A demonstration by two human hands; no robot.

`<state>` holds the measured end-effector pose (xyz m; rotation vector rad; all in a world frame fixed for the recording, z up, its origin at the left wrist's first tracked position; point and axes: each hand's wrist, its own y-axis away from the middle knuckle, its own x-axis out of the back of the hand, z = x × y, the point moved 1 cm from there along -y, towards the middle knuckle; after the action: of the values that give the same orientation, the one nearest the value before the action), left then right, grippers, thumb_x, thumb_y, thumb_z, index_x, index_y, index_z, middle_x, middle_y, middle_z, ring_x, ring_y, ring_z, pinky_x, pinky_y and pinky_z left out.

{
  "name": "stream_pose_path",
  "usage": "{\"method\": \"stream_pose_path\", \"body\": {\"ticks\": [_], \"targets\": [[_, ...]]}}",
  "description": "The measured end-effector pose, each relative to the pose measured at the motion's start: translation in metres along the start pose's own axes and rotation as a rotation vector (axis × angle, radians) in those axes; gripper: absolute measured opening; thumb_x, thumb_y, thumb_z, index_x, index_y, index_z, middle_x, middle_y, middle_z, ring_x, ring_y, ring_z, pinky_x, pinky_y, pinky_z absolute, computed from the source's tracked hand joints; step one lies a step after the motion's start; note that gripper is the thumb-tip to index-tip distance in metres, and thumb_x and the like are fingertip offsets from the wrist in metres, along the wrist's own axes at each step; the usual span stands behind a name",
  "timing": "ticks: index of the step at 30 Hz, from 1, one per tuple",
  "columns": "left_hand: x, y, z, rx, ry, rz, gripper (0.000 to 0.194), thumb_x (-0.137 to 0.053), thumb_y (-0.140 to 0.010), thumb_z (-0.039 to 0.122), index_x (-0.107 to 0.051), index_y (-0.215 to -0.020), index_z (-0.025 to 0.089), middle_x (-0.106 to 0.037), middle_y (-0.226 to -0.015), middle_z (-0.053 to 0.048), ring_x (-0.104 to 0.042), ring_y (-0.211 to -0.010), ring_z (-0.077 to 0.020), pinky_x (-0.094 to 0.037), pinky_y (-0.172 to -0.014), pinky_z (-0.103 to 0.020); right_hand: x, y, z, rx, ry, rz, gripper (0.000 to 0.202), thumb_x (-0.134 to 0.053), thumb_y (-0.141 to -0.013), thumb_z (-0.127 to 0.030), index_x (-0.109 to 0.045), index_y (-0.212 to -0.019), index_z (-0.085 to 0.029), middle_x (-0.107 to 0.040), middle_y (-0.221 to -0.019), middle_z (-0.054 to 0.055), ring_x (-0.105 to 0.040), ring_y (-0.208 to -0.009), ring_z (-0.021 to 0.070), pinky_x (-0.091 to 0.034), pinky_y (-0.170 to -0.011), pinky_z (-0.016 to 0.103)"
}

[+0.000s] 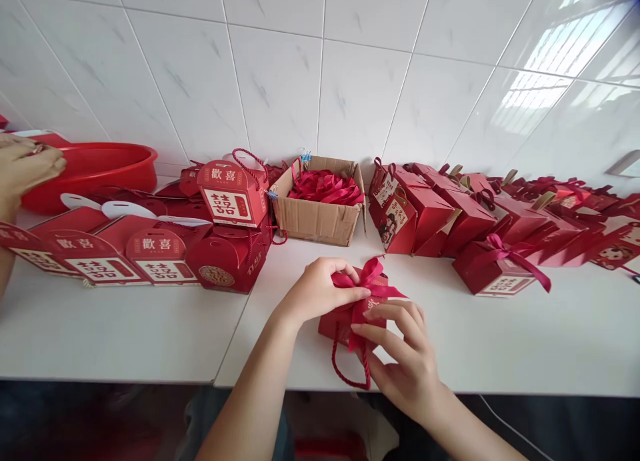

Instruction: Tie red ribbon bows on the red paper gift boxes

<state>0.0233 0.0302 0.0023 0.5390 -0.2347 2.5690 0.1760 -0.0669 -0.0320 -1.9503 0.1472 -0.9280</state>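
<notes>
A small red gift box (pixel 330 324) lies on the white table in front of me, with a red ribbon bow (pixel 373 274) on top and a twisted rope handle (pixel 345 375) hanging toward the table's front edge. My left hand (pixel 330 287) is closed at the bow, its thumb and fingers pinching the ribbon. From the right, my right hand (pixel 403 347) curls over the box, its fingertips at the ribbon's lower tail and its thumb partly hidden. My fingers cover part of the box.
Behind the box stands a cardboard carton (pixel 320 224) of red ribbons. Printed red boxes (pixel 165 257) line the left; many more boxes (pixel 465 207) fill the back right, with a bow-tied box (pixel 480 271) before them. A co-worker's hand (pixel 30 167) is beside a red basin (pixel 115 167).
</notes>
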Motion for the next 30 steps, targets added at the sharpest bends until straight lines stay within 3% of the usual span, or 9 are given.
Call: {"method": "stream_pose_path", "body": {"ticks": [3,5,11,18,25,30], "targets": [[0.000,0.000,-0.001,-0.006,-0.024,0.001,0.023,-0.072,-0.071,0.041,-0.065,-0.079,0.020,-0.070,-0.099,-0.001,-0.064,-0.090,-0.0194,-0.047,-0.081,-0.029,0.012,0.000,0.001,0.032,-0.046,-0.189,0.053,-0.051,-0.069,0.001,-0.057,-0.117,-0.020,-0.053,-0.115,0.011,-0.048,-0.107,0.0293,-0.039,-0.084,0.048],[0.001,0.000,-0.002,-0.017,-0.027,-0.005,0.023,-0.072,-0.072,0.041,-0.065,-0.079,0.020,-0.070,-0.097,-0.001,-0.064,-0.089,-0.0197,-0.046,-0.081,-0.029,0.019,-0.003,0.003,0.018,-0.117,-0.230,0.054,-0.050,-0.069,-0.001,-0.055,-0.119,-0.018,-0.051,-0.118,0.012,-0.047,-0.108,0.0292,-0.040,-0.086,0.048],[0.001,0.001,0.001,-0.008,0.021,-0.047,0.027,-0.069,-0.074,0.044,-0.066,-0.082,0.019,-0.071,-0.093,-0.003,-0.065,-0.089,-0.0205,-0.047,-0.078,-0.029,0.013,-0.014,0.007,-0.023,0.000,-0.168,0.038,-0.061,-0.078,-0.010,-0.056,-0.114,-0.018,-0.054,-0.115,0.012,-0.049,-0.104,0.0272,-0.042,-0.084,0.045],[0.001,0.000,0.002,-0.033,0.030,-0.019,0.018,-0.066,-0.077,0.037,-0.067,-0.078,0.019,-0.071,-0.091,-0.002,-0.065,-0.088,-0.0195,-0.046,-0.081,-0.029,0.007,-0.012,0.008,-0.007,-0.014,-0.088,0.026,-0.056,-0.080,-0.007,-0.062,-0.102,-0.020,-0.058,-0.106,0.009,-0.054,-0.095,0.0232,-0.042,-0.079,0.042],[0.000,0.000,0.004,-0.023,0.075,-0.030,0.012,-0.064,-0.078,0.031,-0.066,-0.075,0.019,-0.070,-0.090,-0.001,-0.064,-0.088,-0.0187,-0.047,-0.079,-0.027,-0.001,-0.010,0.007,-0.063,-0.004,-0.126,0.045,-0.056,-0.070,-0.006,-0.058,-0.114,-0.017,-0.051,-0.119,0.013,-0.049,-0.106,0.0288,-0.040,-0.084,0.046],[0.000,0.000,0.003,-0.021,0.064,-0.003,0.012,-0.066,-0.077,0.031,-0.067,-0.074,0.019,-0.071,-0.092,-0.002,-0.064,-0.088,-0.0189,-0.045,-0.082,-0.028,-0.012,-0.009,0.004,-0.092,-0.011,0.002,0.030,-0.057,-0.075,-0.008,-0.061,-0.102,-0.018,-0.053,-0.110,0.011,-0.051,-0.099,0.0255,-0.041,-0.079,0.042]]}}
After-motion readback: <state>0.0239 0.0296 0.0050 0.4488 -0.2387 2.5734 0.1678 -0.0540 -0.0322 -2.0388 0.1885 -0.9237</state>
